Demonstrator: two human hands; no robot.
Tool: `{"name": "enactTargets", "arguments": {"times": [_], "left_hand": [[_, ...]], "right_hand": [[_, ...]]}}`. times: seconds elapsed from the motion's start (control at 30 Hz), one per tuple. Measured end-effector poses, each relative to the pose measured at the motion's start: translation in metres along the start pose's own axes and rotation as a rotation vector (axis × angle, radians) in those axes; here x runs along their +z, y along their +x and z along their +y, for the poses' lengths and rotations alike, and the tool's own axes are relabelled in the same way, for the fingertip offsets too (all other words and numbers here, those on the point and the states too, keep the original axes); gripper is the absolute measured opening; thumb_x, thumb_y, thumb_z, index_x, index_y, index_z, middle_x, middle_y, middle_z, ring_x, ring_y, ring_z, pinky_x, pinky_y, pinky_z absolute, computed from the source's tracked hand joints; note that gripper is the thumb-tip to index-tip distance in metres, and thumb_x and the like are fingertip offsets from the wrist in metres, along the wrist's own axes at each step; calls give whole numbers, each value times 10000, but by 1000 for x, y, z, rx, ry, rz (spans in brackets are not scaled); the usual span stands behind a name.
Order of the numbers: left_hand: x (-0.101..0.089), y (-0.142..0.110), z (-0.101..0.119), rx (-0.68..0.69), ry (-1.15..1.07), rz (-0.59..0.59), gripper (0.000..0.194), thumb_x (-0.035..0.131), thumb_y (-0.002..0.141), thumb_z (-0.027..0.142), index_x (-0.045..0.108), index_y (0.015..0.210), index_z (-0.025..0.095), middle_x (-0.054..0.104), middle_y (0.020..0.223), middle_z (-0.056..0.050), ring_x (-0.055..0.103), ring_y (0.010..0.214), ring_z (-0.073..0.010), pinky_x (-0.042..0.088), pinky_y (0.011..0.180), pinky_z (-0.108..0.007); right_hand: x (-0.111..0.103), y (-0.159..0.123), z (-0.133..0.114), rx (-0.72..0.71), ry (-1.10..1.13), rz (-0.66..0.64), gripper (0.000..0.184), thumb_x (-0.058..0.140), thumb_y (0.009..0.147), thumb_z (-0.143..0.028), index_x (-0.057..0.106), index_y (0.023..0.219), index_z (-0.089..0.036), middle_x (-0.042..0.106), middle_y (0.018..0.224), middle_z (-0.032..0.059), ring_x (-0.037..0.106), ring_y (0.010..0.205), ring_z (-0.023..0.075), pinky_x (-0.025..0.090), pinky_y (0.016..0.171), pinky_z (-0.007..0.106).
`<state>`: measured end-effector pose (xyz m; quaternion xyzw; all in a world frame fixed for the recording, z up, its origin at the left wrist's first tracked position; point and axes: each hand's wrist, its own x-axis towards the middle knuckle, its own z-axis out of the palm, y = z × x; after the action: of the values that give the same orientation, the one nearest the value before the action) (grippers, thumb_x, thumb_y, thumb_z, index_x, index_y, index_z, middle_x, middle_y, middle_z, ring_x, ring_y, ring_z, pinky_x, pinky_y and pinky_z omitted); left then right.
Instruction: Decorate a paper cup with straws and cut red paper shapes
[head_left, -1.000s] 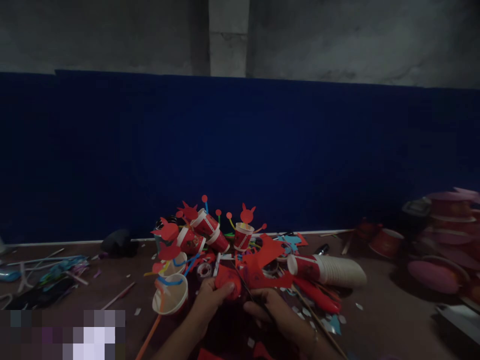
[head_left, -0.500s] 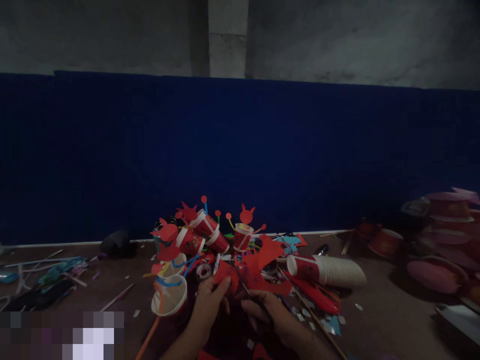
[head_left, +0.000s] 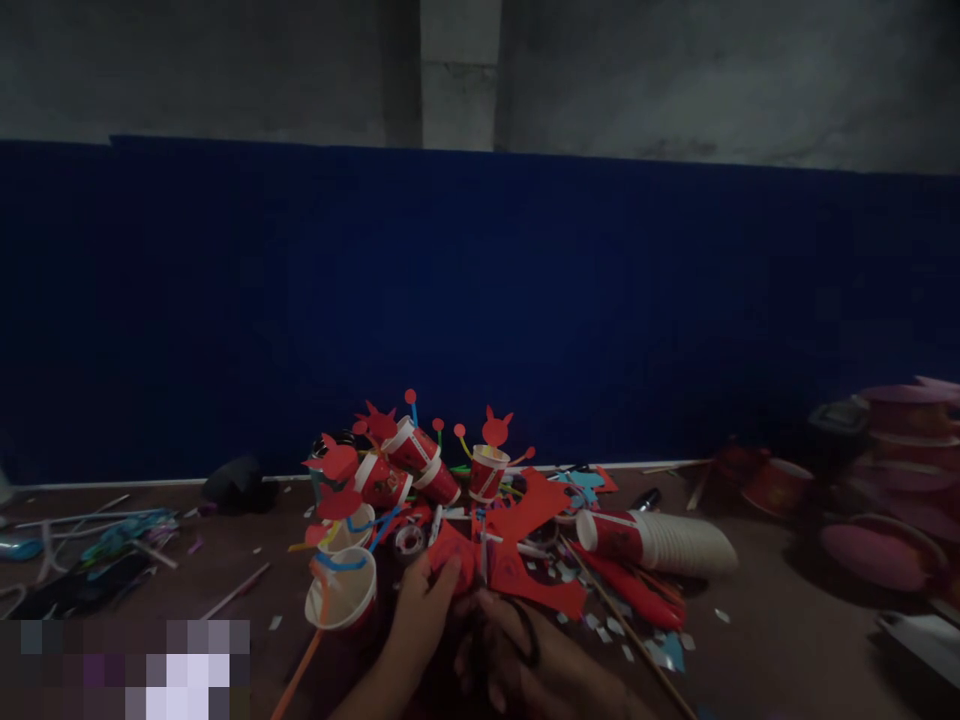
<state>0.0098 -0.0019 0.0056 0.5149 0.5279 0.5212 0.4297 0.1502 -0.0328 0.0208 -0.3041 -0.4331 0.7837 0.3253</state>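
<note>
Red paper (head_left: 452, 558) is pinched in my left hand (head_left: 421, 612), the thumb lying on top of it. My right hand (head_left: 517, 640) grips a pair of scissors (head_left: 484, 553) with a dark handle loop; the blades point away from me along the right side of the paper. More cut red paper (head_left: 536, 500) lies just beyond the blades. Left of my hands stands a paper cup (head_left: 343, 592) with blue and orange straws in it. A roll of tape (head_left: 409, 538) lies just past my left hand.
Several red cups with paper heads and straw arms (head_left: 489, 472) stand or lean near the blue wall panel (head_left: 480, 300). A stack of nested paper cups (head_left: 660, 542) lies on its side at right, beside a thin stick (head_left: 630, 630). Paper scraps and straws (head_left: 236, 590) litter the surface.
My right hand has moved left, closer to my left hand, and the scissors have turned from slanting to nearly straight ahead. My left hand keeps its hold on the red paper.
</note>
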Motion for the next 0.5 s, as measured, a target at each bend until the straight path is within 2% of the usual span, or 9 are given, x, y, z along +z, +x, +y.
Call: {"name": "enactTargets", "arguments": {"times": [0.13, 0.23, 0.33, 0.4, 0.5], "left_hand": [[-1, 0, 1, 14, 34, 3, 286, 538, 708, 429, 628, 765, 164, 648, 724, -31, 563, 737, -201, 446, 694, -292], [-1, 0, 1, 19, 60, 5, 261, 535, 700, 409, 617, 725, 163, 646, 702, -36, 558, 707, -205, 443, 677, -301], [0, -1, 3, 33, 82, 12, 240, 531, 701, 396, 600, 680, 167, 629, 657, -36, 544, 666, -202, 434, 657, -304], [0, -2, 4, 52, 87, 15, 242, 528, 709, 389, 611, 720, 163, 646, 700, -46, 549, 699, -209, 429, 688, -308], [0, -2, 5, 65, 84, 18, 245, 543, 704, 376, 627, 777, 157, 660, 771, -56, 557, 758, -218, 416, 734, -308]], "right_hand": [[1, 1, -1, -32, -144, 72, 529, 555, 757, -574, 606, 961, -88, 644, 608, 47, 561, 450, 102, 385, 374, 163], [2, 1, -2, -59, -227, 178, 512, 661, 674, -550, 597, 920, -105, 615, 552, 1, 521, 397, 75, 345, 345, 144], [5, 0, -3, -6, -139, 157, 511, 594, 710, -584, 597, 878, -102, 620, 560, 17, 557, 434, 96, 350, 350, 147], [6, -1, -2, 28, -101, 123, 521, 530, 754, -587, 577, 941, -104, 644, 588, 38, 597, 477, 118, 365, 362, 151], [4, 1, 0, 26, -220, 159, 571, 567, 723, -580, 498, 1057, -122, 650, 551, 19, 571, 404, 109, 321, 313, 138]]}}
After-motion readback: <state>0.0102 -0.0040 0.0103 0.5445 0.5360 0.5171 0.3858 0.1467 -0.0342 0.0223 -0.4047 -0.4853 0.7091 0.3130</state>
